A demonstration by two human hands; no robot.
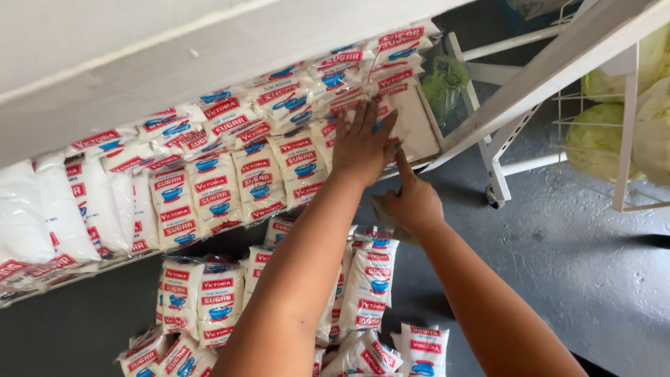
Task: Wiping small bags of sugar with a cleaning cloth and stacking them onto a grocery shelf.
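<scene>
Evidently mid-stocking — the left hand lies flat, fingers spread, on the white sugar bags shelved beneath it, while the right hand, just beside, grips something I cannot identify — more bags wait below both wrists.

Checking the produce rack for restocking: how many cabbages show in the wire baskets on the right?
3. One cabbage sits in the lower wire basket, one above it at the top right, and one at the frame's right edge. More may lie out of view.
</scene>
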